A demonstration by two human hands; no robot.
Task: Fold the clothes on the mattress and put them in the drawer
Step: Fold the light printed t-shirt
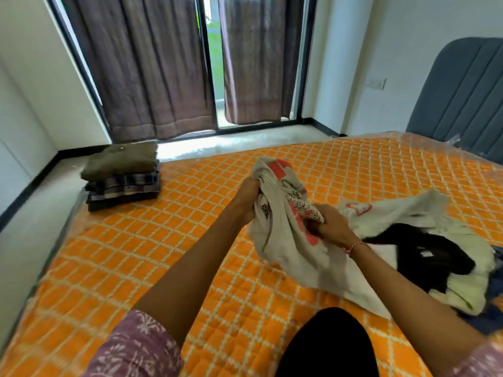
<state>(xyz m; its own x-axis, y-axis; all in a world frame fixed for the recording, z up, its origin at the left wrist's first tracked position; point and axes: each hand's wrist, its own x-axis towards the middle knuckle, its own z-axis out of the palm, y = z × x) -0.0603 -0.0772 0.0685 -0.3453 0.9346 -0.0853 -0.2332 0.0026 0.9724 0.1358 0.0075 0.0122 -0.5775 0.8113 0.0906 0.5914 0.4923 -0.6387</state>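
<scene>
One white printed shirt (280,213) is gripped by both hands, left hand (246,191) and right hand (330,227). One folded stack (122,175) is kept at the mattress (163,240) far-left corner; one loose pile (435,254) at its right edge.

Mattress (190,240) orange w/ white grid; shirt (280,221) white, pink/black print; curtains (152,77) brown.

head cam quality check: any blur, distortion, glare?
Head view: motion blur on the printed shirt that both hands grip, left hand, right hand; wide-angle bowing of the window frame; daylight glare on the floor; stack fairly sharp.
</scene>
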